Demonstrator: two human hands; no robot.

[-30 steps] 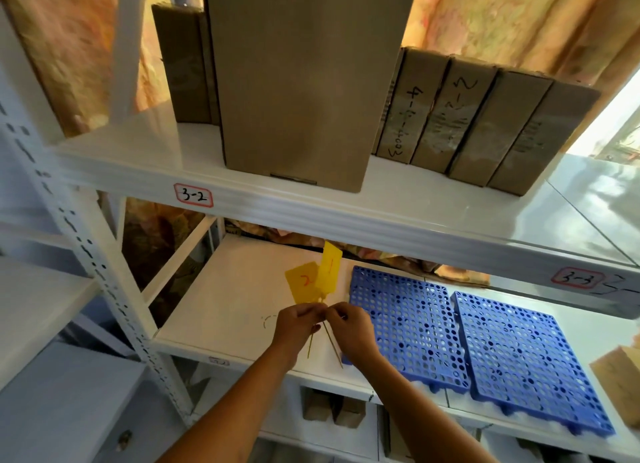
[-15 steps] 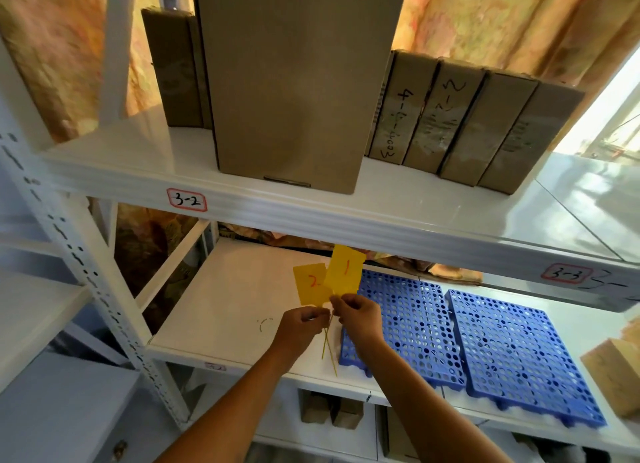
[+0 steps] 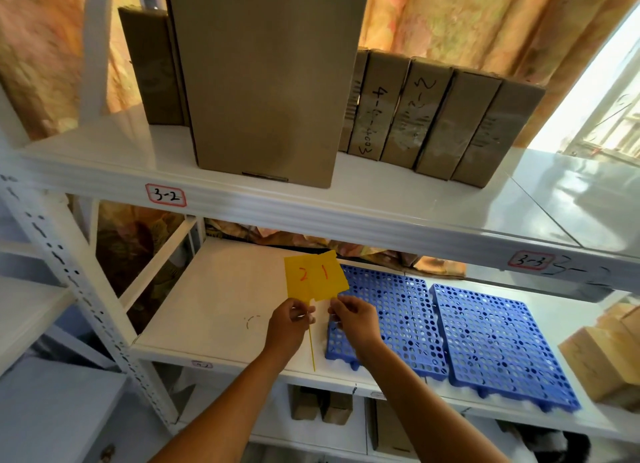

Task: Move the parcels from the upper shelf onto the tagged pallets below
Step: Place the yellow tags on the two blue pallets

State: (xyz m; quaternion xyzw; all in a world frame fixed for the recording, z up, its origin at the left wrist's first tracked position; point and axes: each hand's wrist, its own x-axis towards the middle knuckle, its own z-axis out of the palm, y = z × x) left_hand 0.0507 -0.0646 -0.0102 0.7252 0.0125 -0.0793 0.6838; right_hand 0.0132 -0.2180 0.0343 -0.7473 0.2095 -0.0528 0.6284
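My left hand [image 3: 289, 322] pinches the thin stick of a yellow tag marked 2 [image 3: 298, 278]. My right hand [image 3: 355, 319] holds the yellow tag marked 1 [image 3: 327, 275], which overlaps the first tag. Both tags are held upright above the lower shelf [image 3: 221, 300]. Two blue perforated pallets lie side by side on that shelf: the left pallet [image 3: 398, 320] just right of my hands, the right pallet [image 3: 498, 345] beyond it. On the upper shelf [image 3: 346, 203] stand a large brown parcel [image 3: 263, 78] and a row of several slim brown parcels [image 3: 429, 116] with handwritten numbers.
Another brown parcel [image 3: 152, 64] stands behind the large one at the left. Pale boxes [image 3: 602, 355] sit at the lower shelf's right end. Small boxes [image 3: 322, 407] are on the shelf below. A white perforated upright [image 3: 79, 289] stands at the left. Shelf labels read 3-2 [image 3: 165, 195] and 3-3 [image 3: 531, 260].
My hands have risen a little and drawn slightly apart. The two tags now stand side by side facing me, with the numbers 2 and 1 readable.
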